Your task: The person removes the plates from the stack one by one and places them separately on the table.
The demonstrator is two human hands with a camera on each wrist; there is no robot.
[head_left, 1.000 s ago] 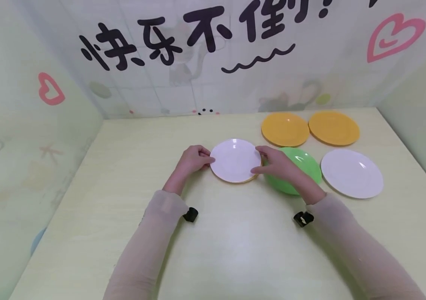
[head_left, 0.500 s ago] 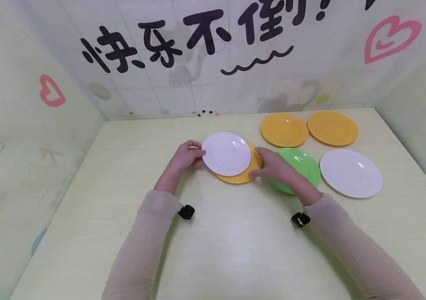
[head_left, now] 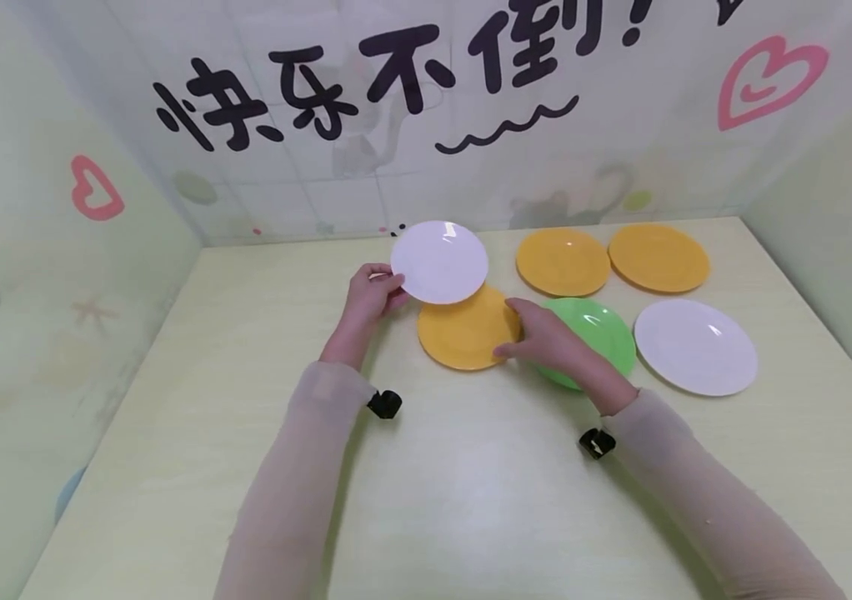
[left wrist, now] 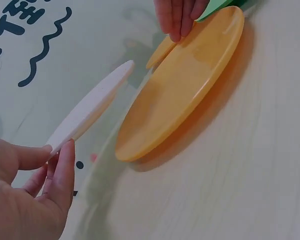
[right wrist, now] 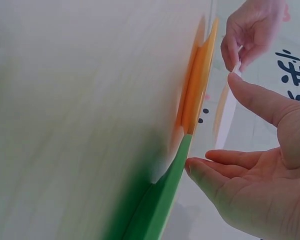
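A white plate [head_left: 439, 262] is pinched at its left edge between the thumb and fingers of my left hand [head_left: 368, 296]. It is tilted and raised off the table, as the left wrist view shows of the plate [left wrist: 90, 110]. Just below it in the head view lies an orange plate [head_left: 462, 335]. My right hand [head_left: 549, 340] hovers at this plate's right rim, over part of a green plate [head_left: 604, 333]. In the right wrist view the right hand [right wrist: 260, 170] has its thumb and fingers spread apart, gripping nothing.
Two orange plates [head_left: 563, 262] [head_left: 659, 258] lie side by side near the back wall [head_left: 306, 192]. Another white plate [head_left: 696, 346] lies right of the green one. Printed side walls [head_left: 21, 275] border the pale table [head_left: 471, 483].
My left hand has slid the white plate off the orange plate, first leftward, then up toward the back wall. The orange plate beneath is now uncovered. My right hand has barely moved.
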